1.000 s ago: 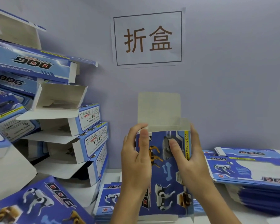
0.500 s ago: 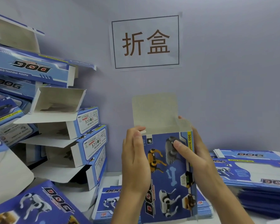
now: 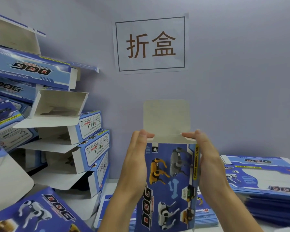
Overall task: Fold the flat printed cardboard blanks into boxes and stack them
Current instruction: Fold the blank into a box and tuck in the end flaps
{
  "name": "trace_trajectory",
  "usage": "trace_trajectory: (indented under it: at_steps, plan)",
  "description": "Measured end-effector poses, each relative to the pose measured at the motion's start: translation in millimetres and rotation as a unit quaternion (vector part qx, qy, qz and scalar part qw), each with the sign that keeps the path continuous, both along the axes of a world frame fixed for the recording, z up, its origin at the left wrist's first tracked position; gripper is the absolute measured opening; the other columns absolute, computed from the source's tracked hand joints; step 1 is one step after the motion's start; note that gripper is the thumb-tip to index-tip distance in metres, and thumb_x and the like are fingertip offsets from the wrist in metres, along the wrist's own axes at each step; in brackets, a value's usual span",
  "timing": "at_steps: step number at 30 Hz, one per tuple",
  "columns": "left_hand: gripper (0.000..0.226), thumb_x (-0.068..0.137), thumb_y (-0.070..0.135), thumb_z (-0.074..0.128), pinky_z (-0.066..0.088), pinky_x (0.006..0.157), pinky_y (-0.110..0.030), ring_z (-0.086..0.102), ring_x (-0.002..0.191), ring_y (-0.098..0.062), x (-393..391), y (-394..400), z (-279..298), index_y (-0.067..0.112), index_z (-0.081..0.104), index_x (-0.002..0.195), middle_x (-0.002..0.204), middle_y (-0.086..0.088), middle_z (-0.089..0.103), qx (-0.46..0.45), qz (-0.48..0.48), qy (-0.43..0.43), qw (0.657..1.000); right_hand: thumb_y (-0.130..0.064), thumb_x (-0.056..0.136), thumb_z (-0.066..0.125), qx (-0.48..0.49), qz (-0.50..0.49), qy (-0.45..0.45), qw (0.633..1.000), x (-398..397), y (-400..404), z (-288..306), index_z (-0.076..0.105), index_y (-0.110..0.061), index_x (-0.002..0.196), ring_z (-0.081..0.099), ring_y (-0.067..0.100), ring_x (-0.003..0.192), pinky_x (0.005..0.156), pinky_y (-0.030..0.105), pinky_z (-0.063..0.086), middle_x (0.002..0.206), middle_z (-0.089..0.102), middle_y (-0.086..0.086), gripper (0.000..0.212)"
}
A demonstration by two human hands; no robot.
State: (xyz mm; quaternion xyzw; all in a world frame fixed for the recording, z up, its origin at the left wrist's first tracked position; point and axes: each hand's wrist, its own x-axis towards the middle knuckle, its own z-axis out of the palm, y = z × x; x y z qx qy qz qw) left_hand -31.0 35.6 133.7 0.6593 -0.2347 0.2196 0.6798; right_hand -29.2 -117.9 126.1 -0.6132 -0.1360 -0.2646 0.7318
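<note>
Both hands (image 3: pixel 170 164) raised, palms facing, thumbs inward

Above my fingers, the wall sign (image 3: pixel 151 44) reads "折盒". The box (image 3: pixel 170 186) between my hands says "TOP", "DOG" and "FUNNY MOVING DOG" (yellow edge strip). Left, a folded box (image 3: pixel 30 68) shows "DOG" upside down; another's end label (image 3: pixel 90 122) says "WARNING".

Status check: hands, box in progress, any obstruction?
Left hand and right hand grip box sides, fingertips folding in side flaps. Top flap upright, open. Nothing in the way.
</note>
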Motion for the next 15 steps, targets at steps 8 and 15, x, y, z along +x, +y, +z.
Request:
trace_trajectory:
  at_steps: [8,15]
  plan:
    - [0.021,0.102,0.019,0.041,0.054,0.055,-0.021,0.07,0.066,-0.014,-1.2,-4.0,-1.0,0.036,0.053,0.106,0.08,0.002,0.068,-0.075,0.019,0.032,0.996,-0.03,0.072,0.048,0.037,0.035,0.013,0.999,-8.0,6.8,2.5,0.059,-0.043,0.094,0.041,0.021,0.055,0.044,0.028,0.039,0.056,0.038,-0.004,0.028]
    - [0.033,0.087,0.029,0.049,0.062,0.074,-0.047,0.073,0.076,-0.019,-3.7,2.1,2.7,0.056,0.067,0.084,0.084,0.003,0.075,-0.098,-0.072,0.085,0.989,-0.03,0.075,0.044,0.006,0.082,0.003,0.997,-4.9,4.1,3.3,0.058,-0.05,0.123,0.064,0.035,0.083,0.07,0.04,0.054,0.104,0.067,0.022,0.054]
